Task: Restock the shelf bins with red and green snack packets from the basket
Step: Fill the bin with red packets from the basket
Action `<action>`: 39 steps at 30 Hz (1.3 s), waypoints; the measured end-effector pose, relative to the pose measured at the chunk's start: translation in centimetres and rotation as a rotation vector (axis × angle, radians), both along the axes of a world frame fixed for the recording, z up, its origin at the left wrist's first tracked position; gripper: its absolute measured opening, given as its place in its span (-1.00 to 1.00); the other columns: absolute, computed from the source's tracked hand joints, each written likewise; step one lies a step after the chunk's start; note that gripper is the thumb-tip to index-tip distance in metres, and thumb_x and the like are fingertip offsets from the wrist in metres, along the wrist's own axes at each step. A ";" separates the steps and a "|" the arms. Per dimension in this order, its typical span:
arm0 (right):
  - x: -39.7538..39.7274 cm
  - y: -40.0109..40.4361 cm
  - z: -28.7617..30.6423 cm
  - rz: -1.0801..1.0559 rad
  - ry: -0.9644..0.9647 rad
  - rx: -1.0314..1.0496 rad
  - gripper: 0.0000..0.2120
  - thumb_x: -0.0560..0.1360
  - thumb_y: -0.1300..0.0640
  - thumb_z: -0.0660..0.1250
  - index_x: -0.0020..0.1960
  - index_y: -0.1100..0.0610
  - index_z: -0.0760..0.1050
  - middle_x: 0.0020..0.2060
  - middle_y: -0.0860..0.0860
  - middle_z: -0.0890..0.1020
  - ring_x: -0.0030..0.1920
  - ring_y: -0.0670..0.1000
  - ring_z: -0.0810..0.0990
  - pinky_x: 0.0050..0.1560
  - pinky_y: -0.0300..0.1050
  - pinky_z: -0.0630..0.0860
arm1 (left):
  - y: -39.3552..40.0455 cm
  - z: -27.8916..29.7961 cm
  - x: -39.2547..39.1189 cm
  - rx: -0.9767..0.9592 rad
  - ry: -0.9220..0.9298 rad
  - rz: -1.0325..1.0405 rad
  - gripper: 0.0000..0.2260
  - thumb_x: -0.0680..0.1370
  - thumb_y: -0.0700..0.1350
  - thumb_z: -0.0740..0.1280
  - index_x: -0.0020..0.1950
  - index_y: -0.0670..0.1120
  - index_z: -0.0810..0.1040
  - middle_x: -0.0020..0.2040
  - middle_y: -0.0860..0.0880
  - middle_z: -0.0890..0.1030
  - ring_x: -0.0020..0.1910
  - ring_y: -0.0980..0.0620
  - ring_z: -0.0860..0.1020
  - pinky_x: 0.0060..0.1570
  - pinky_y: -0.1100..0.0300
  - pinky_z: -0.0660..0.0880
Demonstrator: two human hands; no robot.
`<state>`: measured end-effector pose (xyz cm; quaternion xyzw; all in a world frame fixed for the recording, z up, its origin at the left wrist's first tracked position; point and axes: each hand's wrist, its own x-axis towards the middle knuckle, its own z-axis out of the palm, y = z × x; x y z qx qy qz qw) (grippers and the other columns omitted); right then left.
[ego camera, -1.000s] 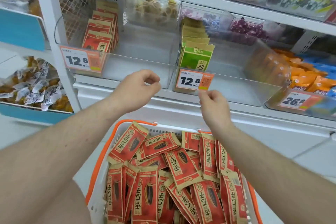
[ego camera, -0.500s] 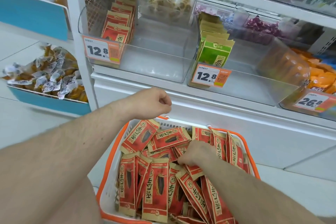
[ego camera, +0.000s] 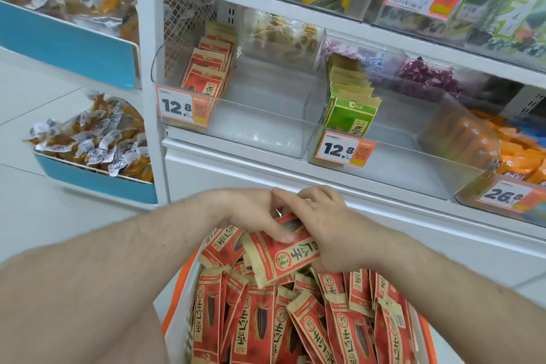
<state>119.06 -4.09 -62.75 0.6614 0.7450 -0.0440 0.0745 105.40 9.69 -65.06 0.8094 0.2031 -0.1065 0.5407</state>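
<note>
Gripping noted: one red snack packet (ego camera: 280,254) is held by left hand (ego camera: 251,213) and right hand (ego camera: 328,224) above the packet-filled orange-rimmed basket (ego camera: 177,301).

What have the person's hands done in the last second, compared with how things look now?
Both hands came down from the shelf edge to the basket. The right hand dug into the pile first, then the left hand joined it; together they now hold a red packet lifted above the others. The red packets in the left bin and the green packets in the next bin look unchanged.
</note>
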 end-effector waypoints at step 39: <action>0.1 30.7 8.0 -0.838 1.352 0.176 -0.89 0.58 0.11 0.37 -0.08 0.13 0.51 -0.38 0.03 0.61 -0.52 -0.09 0.36 -0.50 -0.26 0.30 | 19.4 5.7 -4.2 0.871 -0.427 1.500 -0.83 0.46 -0.11 0.38 0.04 0.00 0.57 0.16 -0.08 0.47 0.22 -0.15 0.35 0.18 0.01 0.29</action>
